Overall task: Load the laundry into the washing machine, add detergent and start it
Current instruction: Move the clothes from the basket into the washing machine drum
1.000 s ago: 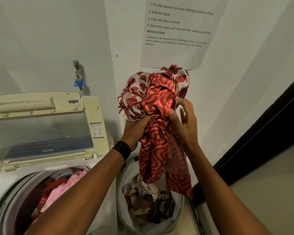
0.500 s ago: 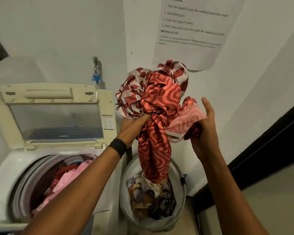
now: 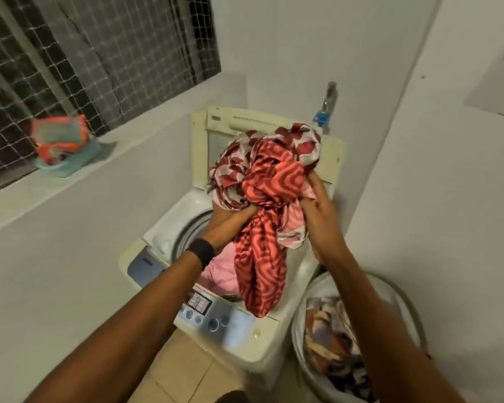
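Bundle (image 3: 269, 181) has moved left since the earlier frame: off the basket (image 3: 301, 333), now over the washer (image 3: 163, 228). The right hand (image 3: 317, 210), which was off to the side with a pink fold, is now up against the bundle's right flank. Bundle is a red wavy-print cloth balled up with a red-and-white one, held in the air above the drum opening and in front of the raised lid (image 3: 198, 146). One red tail hangs down across the opening, and its end overlaps the near rim by the control panel (image 3: 213, 318); can't tell if it touches. Left hand (image 3: 230, 221) grips the bundle from below, fingers dug into the cloth, with a black wristband (image 3: 201, 253) on that wrist. Right hand's fingers are curled into the pink and red folds. Pink clothes (image 3: 218, 269) are already in the drum. Basket sits just right of the washer, with mixed brown and purple laundry in it. Tap (image 3: 328, 103) is on the wall behind the lid. Paper sheet (image 3: 501, 68) is on the right wall, too blurred to read. Far left, an orange-and-teal item (image 3: 60, 141) sits on the sill under a netted window (image 3: 85, 53), too blurred to identify.
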Tool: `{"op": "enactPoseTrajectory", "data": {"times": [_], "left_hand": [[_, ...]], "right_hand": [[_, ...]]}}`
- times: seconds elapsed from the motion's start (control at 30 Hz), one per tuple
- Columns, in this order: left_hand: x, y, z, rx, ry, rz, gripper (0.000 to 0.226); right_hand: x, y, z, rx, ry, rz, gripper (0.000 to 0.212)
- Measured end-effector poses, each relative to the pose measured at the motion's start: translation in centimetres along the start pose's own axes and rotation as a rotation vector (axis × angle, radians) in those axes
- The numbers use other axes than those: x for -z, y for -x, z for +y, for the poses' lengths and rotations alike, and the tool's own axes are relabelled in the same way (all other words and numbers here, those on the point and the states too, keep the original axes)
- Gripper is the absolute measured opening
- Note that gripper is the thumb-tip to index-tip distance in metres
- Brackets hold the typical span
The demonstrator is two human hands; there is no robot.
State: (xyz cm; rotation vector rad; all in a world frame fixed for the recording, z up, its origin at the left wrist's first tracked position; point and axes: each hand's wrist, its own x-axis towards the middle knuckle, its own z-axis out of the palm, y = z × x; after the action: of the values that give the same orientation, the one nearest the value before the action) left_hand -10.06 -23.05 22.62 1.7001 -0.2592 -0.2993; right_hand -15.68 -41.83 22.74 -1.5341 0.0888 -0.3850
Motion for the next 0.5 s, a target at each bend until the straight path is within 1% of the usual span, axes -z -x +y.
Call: {"op": "enactPoseTrajectory", "data": {"times": [0.1, 0.17, 0.2, 0.23, 0.27, 0.33, 0.43, 0.5], "left_hand": [[4.3, -1.4, -2.7, 0.048, -0.068, -0.006, 0.085], [6.9, -3.0, -5.7, 0.109, -0.088, -0.048, 0.062], [8.0, -3.6, -7.1, 0.152, -0.104, -0.073, 0.047], [9.1, -4.9, -8.8, 0.187, -0.104, -0.103, 0.040], [10.2, -6.1, -10.6, 0.225, -0.122, -0.141, 0.042], [12.2, -9.3, -14.3, 0.260, -0.176, -0.229, 0.060], [14.5, -14.3, -19.8, 0.276, -0.207, -0.405, 0.082], [15.2, -17.4, -23.2, 0.272, -0.264, -0.481, 0.111]], "right_hand": [[-3.3, -1.1, 2.5, -0.031, 0.099, -0.094, 0.050], [-5.1, -2.1, 5.3, -0.060, 0.169, -0.131, 0.050], [-5.9, -2.2, 6.5, -0.066, 0.199, -0.140, 0.047], [-6.8, -2.6, 7.8, -0.064, 0.215, -0.132, 0.042], [-7.8, -2.9, 9.1, -0.071, 0.239, -0.106, 0.037], [-9.6, -3.4, 12.0, -0.105, 0.285, -0.065, 0.033], [-12.1, -4.4, 17.0, -0.177, 0.361, -0.020, 0.044], [-13.2, -5.0, 20.5, -0.197, 0.458, 0.006, 0.053]]}}
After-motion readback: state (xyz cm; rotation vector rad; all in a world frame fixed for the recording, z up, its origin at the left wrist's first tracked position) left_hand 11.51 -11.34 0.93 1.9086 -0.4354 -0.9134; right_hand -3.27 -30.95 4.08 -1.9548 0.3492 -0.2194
